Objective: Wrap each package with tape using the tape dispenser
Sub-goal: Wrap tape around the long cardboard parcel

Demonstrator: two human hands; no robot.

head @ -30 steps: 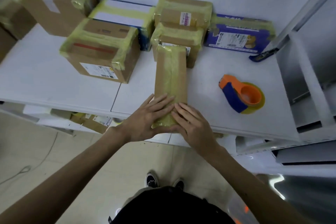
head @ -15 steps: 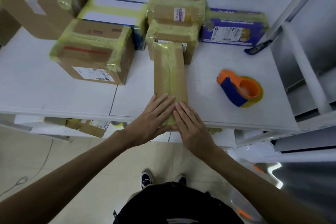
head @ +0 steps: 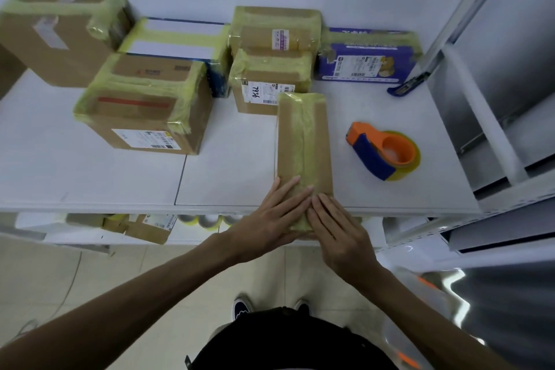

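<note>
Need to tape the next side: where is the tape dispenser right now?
In the head view, the tape dispenser lies on the white table, right of the long package and nearer the person than the purple box.

We cannot see the near end of the long package (head: 303,141): the left hand (head: 270,219) and right hand (head: 339,231) cover it. The left frame edge crops the upper-left box (head: 54,39). The counter (head: 90,174) hides part of the lower-shelf boxes (head: 147,228).

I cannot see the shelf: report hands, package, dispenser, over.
Left hand and right hand flat, pressing near end of long brown taped cardboard package. Orange-and-blue tape dispenser untouched beside it. Nothing between.
</note>
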